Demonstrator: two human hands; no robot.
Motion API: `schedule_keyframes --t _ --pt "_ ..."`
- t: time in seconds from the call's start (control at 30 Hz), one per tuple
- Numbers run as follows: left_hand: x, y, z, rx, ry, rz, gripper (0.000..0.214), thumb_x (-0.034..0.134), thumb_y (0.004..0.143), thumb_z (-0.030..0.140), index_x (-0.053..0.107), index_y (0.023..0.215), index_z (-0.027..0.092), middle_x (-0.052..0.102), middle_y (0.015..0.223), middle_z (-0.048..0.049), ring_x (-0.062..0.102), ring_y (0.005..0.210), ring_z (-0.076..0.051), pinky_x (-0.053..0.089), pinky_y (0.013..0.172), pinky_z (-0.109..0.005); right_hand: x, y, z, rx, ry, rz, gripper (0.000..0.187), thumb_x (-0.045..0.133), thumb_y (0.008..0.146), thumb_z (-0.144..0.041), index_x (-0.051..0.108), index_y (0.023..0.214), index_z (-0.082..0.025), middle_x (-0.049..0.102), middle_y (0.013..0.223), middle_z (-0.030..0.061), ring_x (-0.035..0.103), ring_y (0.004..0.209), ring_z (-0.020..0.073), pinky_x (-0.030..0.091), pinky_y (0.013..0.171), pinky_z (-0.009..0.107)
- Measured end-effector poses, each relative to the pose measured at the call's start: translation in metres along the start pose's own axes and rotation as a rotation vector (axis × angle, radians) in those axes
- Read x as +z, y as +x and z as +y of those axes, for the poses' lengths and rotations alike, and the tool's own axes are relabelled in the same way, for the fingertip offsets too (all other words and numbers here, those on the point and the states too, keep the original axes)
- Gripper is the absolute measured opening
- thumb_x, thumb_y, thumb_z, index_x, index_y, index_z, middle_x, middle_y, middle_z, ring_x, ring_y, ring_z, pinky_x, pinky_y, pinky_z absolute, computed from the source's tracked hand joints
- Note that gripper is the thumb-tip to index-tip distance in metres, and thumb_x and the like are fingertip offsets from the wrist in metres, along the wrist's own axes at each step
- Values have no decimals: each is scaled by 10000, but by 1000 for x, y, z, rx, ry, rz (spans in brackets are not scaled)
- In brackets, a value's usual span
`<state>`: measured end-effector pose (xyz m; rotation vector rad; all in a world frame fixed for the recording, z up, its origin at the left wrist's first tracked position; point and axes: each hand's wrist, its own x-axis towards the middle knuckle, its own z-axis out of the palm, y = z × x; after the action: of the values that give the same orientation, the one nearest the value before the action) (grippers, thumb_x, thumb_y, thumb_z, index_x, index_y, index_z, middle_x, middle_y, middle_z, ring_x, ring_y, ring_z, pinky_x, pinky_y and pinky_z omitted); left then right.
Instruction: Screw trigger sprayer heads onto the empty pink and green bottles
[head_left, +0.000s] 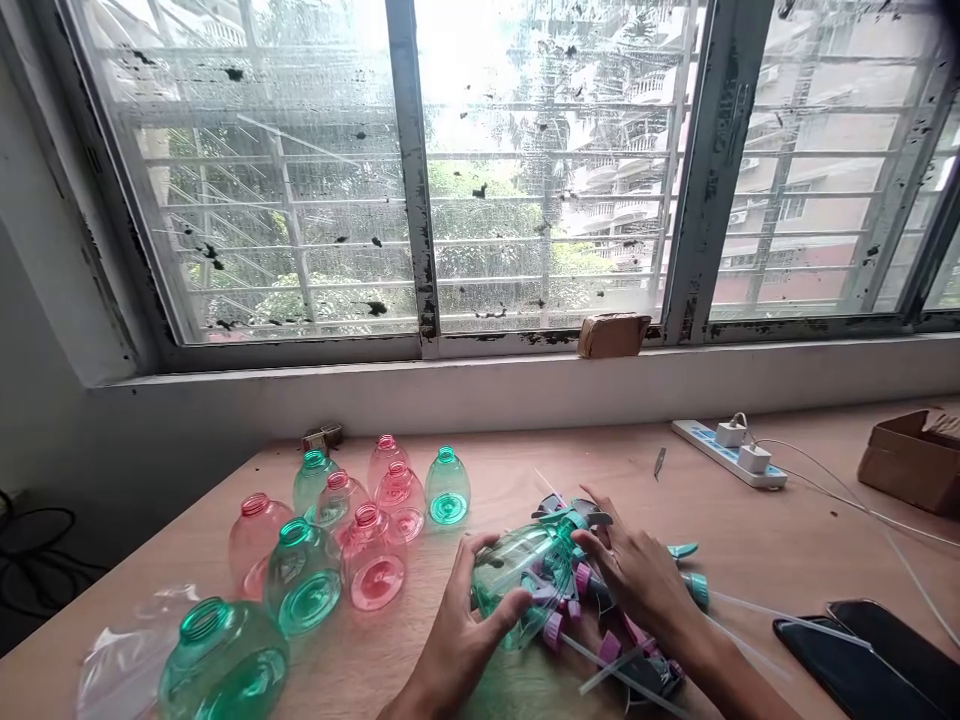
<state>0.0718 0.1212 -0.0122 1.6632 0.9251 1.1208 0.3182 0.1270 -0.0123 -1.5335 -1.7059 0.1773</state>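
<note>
Far out to the left of the left hand a crumpled plastic bag [124, 640] lies on the table [525, 470], with an upright bottle [225, 660] of green plastic standing just beside it. Nearer the hand, still on its left and a little beyond it, stands a cluster of pink and green bottles [360, 520], all open-necked and capless. The left hand [457, 640] is clasped round the base of a green bottle [517, 575] that lies on its side, thumb on top and fingers curled under its body, neck pointing away toward the right hand. The right hand [637, 580] lies spread at that neck, fingertips touching a trigger head [574, 515]. Whether it actually pinches the head I cannot tell. Under and just in front of its palm lies a pile of sprayer heads [600, 640] with pink and teal collars and long dip tubes. To my eye the work goes best with the bottle held firm against the table so it cannot roll, and with the collar kept square to the neck – a tilted collar would likely bind. Well beyond the right hand lies a power strip [727, 452] with plugs in it. To its right lie two dark phones [862, 660], and farther off stands a cardboard box [911, 460].
</note>
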Motion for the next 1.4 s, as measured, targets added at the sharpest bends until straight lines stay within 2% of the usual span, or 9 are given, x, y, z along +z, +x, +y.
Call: schedule_keyframes --t 0.1,0.33,0.47,0.57,0.7,0.87,1.13,1.23,1.4 --pt "3 -4 4 126 145 48 578 802 796 409 548 1295 267 550 1344 -90 462 1333 -338 351 1141 -398 0 -2 -6 71 317 -40 588 369 993 -632 527 1410 -248 665 661 1 667 598 256 524 582 345" --pt "14 -10 8 67 -6 75 581 794 804 434 529 1293 265 530 1342 -88 477 1325 -330 382 1129 -394 9 -4 -22 146 1021 62 771 712 886 -504 324 1526 -318 751 1084 49 703 942 228 553 848 341" --pt "20 -12 6 -3 -261 26 695 818 763 507 472 1311 259 581 1334 -102 566 1257 -319 436 1063 -390 12 -2 -21 266 1342 -19 528 811 793 -496 685 1225 -219 769 1025 78 689 975 269 559 789 329" --pt "23 -10 4 -40 -411 -35 781 839 705 584 459 1296 244 639 1287 -124 620 1189 -318 438 1043 -418 9 -2 -22 351 1480 -62 406 849 743 -503 783 1010 -205 772 919 68 688 917 259 560 743 316" --pt "23 -5 0 -85 -469 -99 692 778 762 613 507 1260 217 668 1254 -129 607 1212 -340 427 1047 -447 3 -5 -22 434 1466 -108 398 831 748 -537 794 989 -224 756 900 51 660 784 210 532 629 275" --pt "17 -3 -4 -138 -433 -131 603 671 854 624 534 1258 198 674 1234 -124 596 1234 -355 472 1011 -454 -4 -7 -21 267 1424 -175 397 879 691 -512 762 946 -232 716 890 49 610 691 192 488 594 292" --pt "10 1 -7 -249 -510 -277 873 228 846 875 471 1401 247 663 1255 -148 746 842 -274 553 507 -284 9 25 -32 253 1244 -123 361 812 707 -529 676 795 -207 636 881 47 575 746 199 474 591 266" --pt "9 6 -17 -182 -398 -225 776 225 921 790 470 1398 229 676 1224 -150 738 857 -269 556 554 -299 23 35 -36 266 1156 -58 406 739 756 -596 652 798 -201 579 788 12 485 622 146 408 519 238" --pt "0 22 -24 37 -184 -68 666 624 877 628 446 1391 244 554 1411 -113 504 1331 -329 401 1111 -439 33 40 -29 278 993 54 456 766 726 -615 674 838 -183 541 650 -25 440 560 144 378 522 261"
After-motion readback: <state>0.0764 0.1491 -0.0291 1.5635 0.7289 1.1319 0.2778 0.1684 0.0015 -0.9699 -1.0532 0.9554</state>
